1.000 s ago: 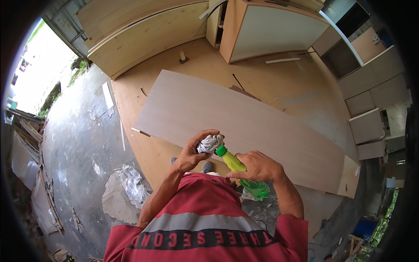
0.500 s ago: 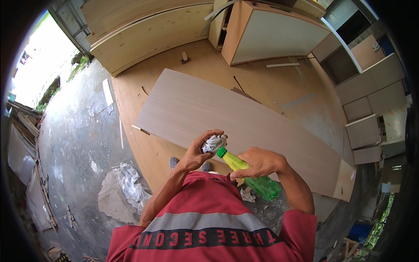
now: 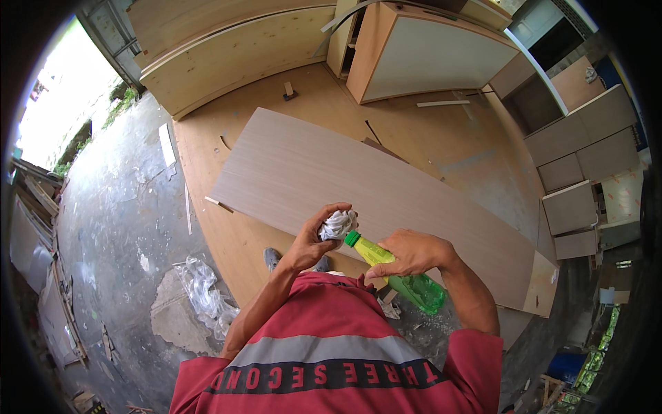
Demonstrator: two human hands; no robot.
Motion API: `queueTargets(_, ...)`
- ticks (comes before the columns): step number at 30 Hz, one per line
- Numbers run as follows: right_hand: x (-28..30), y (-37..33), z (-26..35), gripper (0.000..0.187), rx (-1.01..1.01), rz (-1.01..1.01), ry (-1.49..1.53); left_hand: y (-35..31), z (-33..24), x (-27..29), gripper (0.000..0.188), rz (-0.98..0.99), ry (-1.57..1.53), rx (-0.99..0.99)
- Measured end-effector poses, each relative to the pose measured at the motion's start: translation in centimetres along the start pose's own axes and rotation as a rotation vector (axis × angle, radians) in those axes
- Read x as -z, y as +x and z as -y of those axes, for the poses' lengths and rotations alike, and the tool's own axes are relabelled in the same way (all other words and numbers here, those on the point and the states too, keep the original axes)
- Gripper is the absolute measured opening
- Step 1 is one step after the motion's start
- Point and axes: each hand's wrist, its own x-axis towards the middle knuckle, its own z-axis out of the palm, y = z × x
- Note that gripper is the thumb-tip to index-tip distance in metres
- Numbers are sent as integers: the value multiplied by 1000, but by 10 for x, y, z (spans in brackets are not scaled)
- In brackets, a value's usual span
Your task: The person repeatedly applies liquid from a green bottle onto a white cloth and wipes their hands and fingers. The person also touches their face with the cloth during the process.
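Note:
A bunched white rag is in my left hand, with fingers and thumb curled round it. My right hand grips a green plastic bottle around its yellow-green label. The bottle lies tilted, and its green cap end points at the rag, close beside it; whether they touch I cannot tell. Beyond both hands lies a long wood-grain panel, pale greyish brown, set at a slant on a larger tan board surface.
Crumpled clear plastic lies on the concrete floor at left. A small wooden block tool rests on the tan surface. A white-sided cabinet stands at the back, and brown boxes line the right. A thin stick touches the panel's left edge.
My right hand and the bottle have shifted slightly to the right. The left hand keeps its hold on the rag, nearly unmoved. The whole view has shifted a little.

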Motion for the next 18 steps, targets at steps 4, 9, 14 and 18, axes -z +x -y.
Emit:
queueTargets(4, -5, 0, -5, 77, 72, -36, -62, 0, 11, 0, 83, -32, -151, -16)
queueTargets(9, -6, -6, -5, 77, 6, -51, -20, 1, 16, -4, 80, 47, -410, -109)
queueTargets(14, -1, -4, -14, 77, -39, -72, -70, 2, 13, -9, 66, -36, -602, -23)
queueTargets(18, -11, -1, -7, 78, 80, -74, -41, 8, 16, -12, 70, -145, -625, 37)
